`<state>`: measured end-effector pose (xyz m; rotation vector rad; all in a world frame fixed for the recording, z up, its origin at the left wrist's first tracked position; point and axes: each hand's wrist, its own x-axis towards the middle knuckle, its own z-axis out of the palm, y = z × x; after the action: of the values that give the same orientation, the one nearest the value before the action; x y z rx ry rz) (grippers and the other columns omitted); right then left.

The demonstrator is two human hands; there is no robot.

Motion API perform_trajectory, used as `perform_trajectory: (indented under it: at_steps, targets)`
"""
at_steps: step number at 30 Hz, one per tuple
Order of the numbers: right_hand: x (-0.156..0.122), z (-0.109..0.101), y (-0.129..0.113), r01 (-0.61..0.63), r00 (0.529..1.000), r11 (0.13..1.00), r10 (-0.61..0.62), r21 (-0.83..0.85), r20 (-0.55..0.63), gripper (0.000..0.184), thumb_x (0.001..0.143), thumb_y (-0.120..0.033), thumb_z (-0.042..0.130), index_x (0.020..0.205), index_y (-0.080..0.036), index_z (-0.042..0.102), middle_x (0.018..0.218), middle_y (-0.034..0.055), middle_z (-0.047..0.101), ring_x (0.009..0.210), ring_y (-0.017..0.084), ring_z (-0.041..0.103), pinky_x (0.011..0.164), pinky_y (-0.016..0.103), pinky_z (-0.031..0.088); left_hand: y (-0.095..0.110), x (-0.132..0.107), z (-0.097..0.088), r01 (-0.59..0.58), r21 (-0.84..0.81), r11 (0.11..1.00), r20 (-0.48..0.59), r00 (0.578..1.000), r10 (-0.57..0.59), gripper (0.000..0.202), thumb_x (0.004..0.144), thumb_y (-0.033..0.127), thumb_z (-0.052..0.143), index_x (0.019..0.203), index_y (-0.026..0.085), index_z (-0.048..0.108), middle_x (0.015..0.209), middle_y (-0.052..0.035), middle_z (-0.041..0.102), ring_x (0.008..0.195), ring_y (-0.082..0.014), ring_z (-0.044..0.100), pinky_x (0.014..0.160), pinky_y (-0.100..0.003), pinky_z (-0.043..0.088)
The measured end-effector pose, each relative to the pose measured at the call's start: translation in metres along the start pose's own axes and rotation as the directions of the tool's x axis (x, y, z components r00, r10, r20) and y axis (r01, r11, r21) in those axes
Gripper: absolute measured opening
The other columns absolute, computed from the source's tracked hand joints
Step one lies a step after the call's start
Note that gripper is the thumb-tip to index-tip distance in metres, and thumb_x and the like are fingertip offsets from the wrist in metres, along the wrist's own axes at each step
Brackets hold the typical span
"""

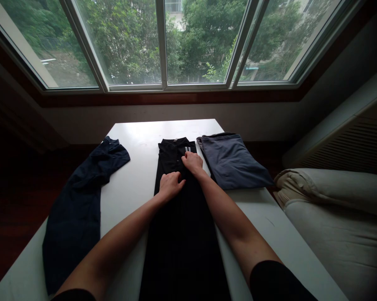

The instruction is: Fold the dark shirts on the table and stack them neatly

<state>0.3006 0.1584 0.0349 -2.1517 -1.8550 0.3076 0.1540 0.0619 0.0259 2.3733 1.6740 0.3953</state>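
Black shirt (182,234) lies lengthwise down the middle of the white surface (135,184), collar toward the window, and both hands are on its upper part.

Risks as I judge them:
- The cloth is long and its near end reaches the near edge, so a tug could drag it off or bunch it up.
- The navy shirt (78,200) on the left already hangs over the side, and a forearm nudge could slide it down.
- The folded grey garment (232,161) sits just beside the right wrist, so a sweep could muss it.

Left hand (170,184): fingers (179,179) curled tight, pinching fabric near the button strip. Right hand (193,162): fingers bent down on the cloth below the collar. I can't tell if they're gripping or only pressing.
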Motion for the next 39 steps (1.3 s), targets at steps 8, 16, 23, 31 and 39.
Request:
perform_trajectory:
  at_steps: [8, 16, 23, 31, 39]
  targets:
    - [0.002, 0.007, -0.001, 0.088, 0.996, 0.994, -0.086, 0.061, -0.036, 0.028, 0.102, -0.043, 0.05, 0.103, -0.025, 0.071, 0.099, 0.008, 0.074, 0.096, 0.024, 0.069, 0.08, 0.03, 0.046, -0.006, -0.006, 0.0, 0.072, -0.042, 0.997, -0.042, 0.996, -0.073, 0.021, 0.102, 0.038, 0.055, 0.091, 0.023, 0.065, 0.098, -0.0051, 0.074, 0.092, -0.0231, 0.068, 0.082, -0.036, 0.04]
    - [0.009, 0.02, 0.006, 0.094, 0.995, 0.993, -0.091, 0.078, -0.03, 0.045, 0.108, -0.049, 0.034, 0.106, -0.024, 0.071, 0.105, 0.01, 0.073, 0.101, 0.024, 0.066, 0.085, 0.031, 0.045, -0.012, -0.01, 0.002, 0.032, -0.028, 0.999, -0.07, 0.997, -0.034, 0.013, 0.1, 0.034, 0.058, 0.095, 0.023, 0.063, 0.099, -0.0059, 0.071, 0.096, -0.0244, 0.065, 0.09, -0.038, 0.041]
    - [0.011, 0.038, 0.014, 0.238, 0.968, 0.971, -0.239, -0.02, -0.072, 0.043, 0.102, -0.045, 0.053, 0.141, -0.028, 0.059, 0.152, 0.01, 0.05, 0.144, 0.027, 0.038, 0.118, 0.041, 0.029, -0.013, -0.016, 0.002, -0.085, -0.021, 0.996, -0.118, 0.99, 0.082, 0.018, 0.098, 0.027, 0.058, 0.115, 0.026, 0.064, 0.124, -0.0084, 0.063, 0.122, -0.0271, 0.054, 0.103, -0.04, 0.043]
    - [0.026, 0.047, 0.002, 0.147, 0.989, 0.983, -0.148, -0.114, -0.001, 0.057, 0.104, -0.051, 0.044, 0.155, -0.027, 0.046, 0.167, 0.0124, 0.03, 0.156, 0.033, 0.019, 0.123, 0.058, 0.014, -0.02, -0.014, 0.006, -0.107, -0.007, 0.994, -0.283, 0.954, 0.101, 0.035, 0.099, 0.026, 0.054, 0.133, 0.026, 0.059, 0.153, -0.01, 0.047, 0.145, -0.0285, 0.038, 0.123, -0.049, 0.03]
    - [0.059, 0.043, -0.01, 0.264, 0.963, 0.955, -0.255, -0.134, 0.086, 0.055, 0.107, -0.038, 0.038, 0.161, -0.028, 0.036, 0.167, 0.008, 0.033, 0.155, 0.028, 0.024, 0.125, 0.05, 0.017, -0.035, -0.006, 0.025, -0.123, 0.025, 0.992, -0.137, 0.982, 0.126, 0.05, 0.1, 0.039, 0.053, 0.147, 0.02, 0.053, 0.16, -0.0142, 0.043, 0.152, -0.0317, 0.033, 0.128, -0.053, 0.02]
